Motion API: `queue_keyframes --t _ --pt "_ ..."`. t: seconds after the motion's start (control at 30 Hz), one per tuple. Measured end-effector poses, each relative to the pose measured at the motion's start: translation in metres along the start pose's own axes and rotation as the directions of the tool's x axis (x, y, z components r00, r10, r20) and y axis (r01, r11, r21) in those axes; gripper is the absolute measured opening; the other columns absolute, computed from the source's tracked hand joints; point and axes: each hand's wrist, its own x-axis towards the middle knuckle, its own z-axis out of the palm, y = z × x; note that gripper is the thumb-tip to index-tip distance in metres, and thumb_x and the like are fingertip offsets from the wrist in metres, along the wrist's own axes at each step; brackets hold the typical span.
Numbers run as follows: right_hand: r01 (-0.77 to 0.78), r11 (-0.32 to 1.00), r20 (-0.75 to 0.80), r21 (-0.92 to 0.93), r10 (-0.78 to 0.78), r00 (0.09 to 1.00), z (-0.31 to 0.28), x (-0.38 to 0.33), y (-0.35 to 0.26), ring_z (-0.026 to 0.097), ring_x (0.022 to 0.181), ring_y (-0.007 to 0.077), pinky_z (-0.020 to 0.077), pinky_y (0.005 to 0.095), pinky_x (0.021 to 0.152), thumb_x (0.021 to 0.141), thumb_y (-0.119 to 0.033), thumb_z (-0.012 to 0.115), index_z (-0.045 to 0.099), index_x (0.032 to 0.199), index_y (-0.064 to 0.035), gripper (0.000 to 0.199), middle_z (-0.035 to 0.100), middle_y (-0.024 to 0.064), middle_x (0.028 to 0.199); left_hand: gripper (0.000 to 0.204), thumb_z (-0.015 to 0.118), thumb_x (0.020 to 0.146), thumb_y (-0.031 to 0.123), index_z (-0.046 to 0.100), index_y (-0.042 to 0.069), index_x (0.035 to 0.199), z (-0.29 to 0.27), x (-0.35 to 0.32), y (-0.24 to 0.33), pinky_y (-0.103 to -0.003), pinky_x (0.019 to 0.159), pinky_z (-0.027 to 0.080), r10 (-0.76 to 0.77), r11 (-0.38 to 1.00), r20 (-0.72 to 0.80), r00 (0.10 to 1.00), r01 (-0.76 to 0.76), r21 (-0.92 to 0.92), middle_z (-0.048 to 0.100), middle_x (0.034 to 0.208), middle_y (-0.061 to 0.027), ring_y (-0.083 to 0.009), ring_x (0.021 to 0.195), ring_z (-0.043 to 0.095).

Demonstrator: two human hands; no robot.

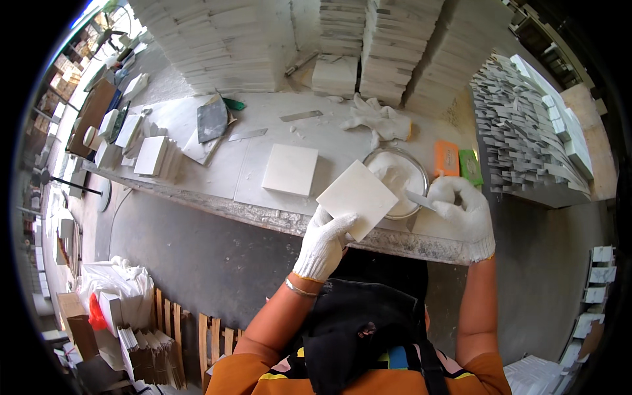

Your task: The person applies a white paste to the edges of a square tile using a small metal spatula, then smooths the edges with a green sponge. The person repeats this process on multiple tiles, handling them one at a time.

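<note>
My left hand [324, 243], in a white knit glove, grips a square white tile [359, 197] by its lower left corner and holds it tilted above the table's front edge. My gloved right hand [463, 205] is closed on a thin flat scraper blade [419, 200], whose tip points left over a round metal bowl [424, 172]. White paste or powder [395, 170] lies in the bowl, partly hidden behind the tile. A stack of similar white tiles [290, 168] rests on the table just left of the held one.
Beyond the bowl lie spare white gloves [378, 120], with an orange packet [446, 158] and a green packet [470, 166] to the right. Loose metal strips [301, 116] and grey sandpaper [211, 120] are farther left. Tall tile stacks [398, 46] line the back; cartons [155, 355] stand lower left.
</note>
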Motion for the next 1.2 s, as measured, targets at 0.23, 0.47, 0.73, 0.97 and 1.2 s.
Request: queue_keyframes --t 0.23,0.47,0.73,0.97,1.2 --pt "0.023 0.988 0.047 -0.153 -0.016 0.999 0.009 -0.036 -0.004 0.065 0.089 0.0135 0.0514 0.0284 0.08 0.085 -0.016 0.078 0.074 0.115 -0.0048 0.033 0.07 0.0064 0.099 0.057 0.066 0.089 0.001 0.047 -0.001 0.142 0.001 -0.011 -0.009 -0.033 0.085 0.057 0.036 0.999 0.004 0.999 -0.036 -0.005 0.062 0.125 -0.0119 -0.0217 0.107 0.066" --pt "0.037 0.972 0.042 -0.232 -0.028 0.999 0.01 -0.048 -0.008 0.066 0.081 0.0163 0.0525 0.0316 0.074 0.085 -0.025 0.078 0.077 0.111 -0.0086 0.031 0.071 0.007 0.091 0.056 0.066 0.089 0.003 0.048 0.001 0.142 0.001 -0.018 -0.013 -0.031 0.08 0.057 0.04 0.998 -0.003 0.999 -0.04 0.053 0.063 0.125 -0.011 -0.0203 0.104 0.066" --pt "0.005 0.951 0.058 -0.31 0.014 0.998 0.011 -0.049 -0.016 0.068 0.08 0.018 0.0537 0.033 0.074 0.083 -0.027 0.079 0.078 0.11 -0.0102 0.032 0.073 0.0088 0.092 0.056 0.067 0.089 0.003 0.049 0.002 0.141 0.004 -0.022 -0.012 -0.032 0.084 0.058 0.018 0.999 0.003 1.0 -0.018 0.047 0.063 0.125 -0.0102 -0.0204 0.107 0.066" --pt "-0.026 0.95 0.055 -0.312 0.045 0.997 0.015 -0.046 -0.019 0.07 0.083 0.0201 0.0546 0.0337 0.075 0.081 -0.027 0.08 0.077 0.109 -0.0094 0.033 0.074 0.0108 0.094 0.056 0.067 0.089 0.002 0.048 0.002 0.142 0.003 -0.021 -0.012 -0.033 0.084 0.058 0.013 0.999 0.007 1.0 -0.013 0.038 0.063 0.126 -0.0109 -0.0212 0.109 0.066" --pt "-0.015 0.938 0.053 -0.346 0.036 0.998 0.014 -0.043 -0.02 0.07 0.081 0.0241 0.0541 0.0359 0.074 0.081 -0.031 0.079 0.077 0.108 -0.0087 0.035 0.072 0.0117 0.089 0.055 0.067 0.089 0.002 0.049 0.001 0.141 0.004 -0.021 -0.01 -0.034 0.086 0.057 -0.007 0.999 0.011 1.0 0.007 0.032 0.063 0.125 -0.0112 -0.0214 0.109 0.065"
